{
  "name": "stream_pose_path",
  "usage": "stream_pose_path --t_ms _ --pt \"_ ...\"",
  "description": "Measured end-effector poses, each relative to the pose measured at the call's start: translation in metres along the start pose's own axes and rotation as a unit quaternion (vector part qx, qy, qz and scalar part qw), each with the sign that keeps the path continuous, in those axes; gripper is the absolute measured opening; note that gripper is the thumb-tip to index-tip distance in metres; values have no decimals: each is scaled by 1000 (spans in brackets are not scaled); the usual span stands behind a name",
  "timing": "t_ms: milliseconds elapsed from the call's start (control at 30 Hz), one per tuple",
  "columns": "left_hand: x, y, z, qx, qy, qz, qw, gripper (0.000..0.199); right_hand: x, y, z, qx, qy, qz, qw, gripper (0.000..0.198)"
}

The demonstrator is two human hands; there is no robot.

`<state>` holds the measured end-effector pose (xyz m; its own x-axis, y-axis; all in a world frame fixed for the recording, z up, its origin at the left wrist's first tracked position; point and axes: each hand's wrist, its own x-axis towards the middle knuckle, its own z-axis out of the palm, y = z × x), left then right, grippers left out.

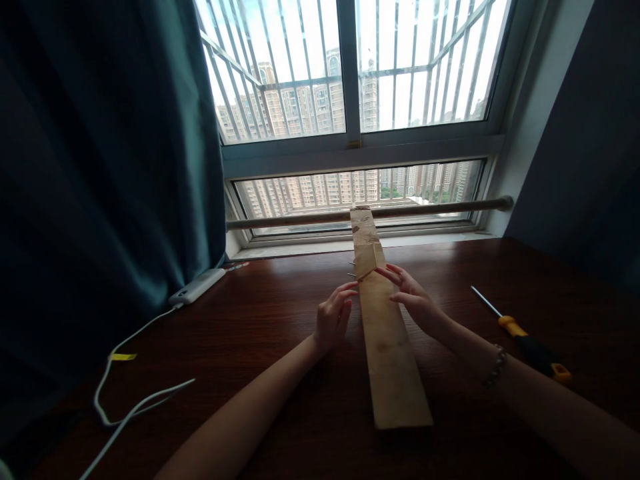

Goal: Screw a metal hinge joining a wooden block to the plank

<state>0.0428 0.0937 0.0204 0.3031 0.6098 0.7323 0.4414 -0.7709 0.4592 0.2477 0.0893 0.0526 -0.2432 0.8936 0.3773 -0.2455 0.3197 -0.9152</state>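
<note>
A long pale wooden board (393,353) lies lengthwise on the dark tabletop, pointing toward the window. A slanted seam or break crosses it near its middle. Thin metal pins, perhaps nails or screws (351,275), stick out of its left side just beyond that line. My left hand (334,313) is beside the left edge, loosely bent, its fingertips at the board by the slanted line. From the right, my right hand (413,297) reaches over the board with fingers spread, the fingertips at the right end of the line. Neither hand grips the board.
On the right lies a screwdriver (520,333) with a yellow and black handle. A white power strip (197,287) and its white cable (107,373) are at left, beside a dark blue curtain (165,167). A metal rail (430,211) runs before the window.
</note>
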Motion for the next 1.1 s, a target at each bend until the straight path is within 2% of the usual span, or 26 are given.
stream_pose_path --t_ms 233,367,1100 --pt "1 0 0 27 15 -38 999 22 1 4 -4 6 31 -7 999 59" --pt "2 0 0 27 17 -38 999 22 1 2 -4 -2 56 0 998 60" --pt "0 -3 3 -1 4 -30 1000 24 -2 -4 -1 -129 107 -5 986 54"
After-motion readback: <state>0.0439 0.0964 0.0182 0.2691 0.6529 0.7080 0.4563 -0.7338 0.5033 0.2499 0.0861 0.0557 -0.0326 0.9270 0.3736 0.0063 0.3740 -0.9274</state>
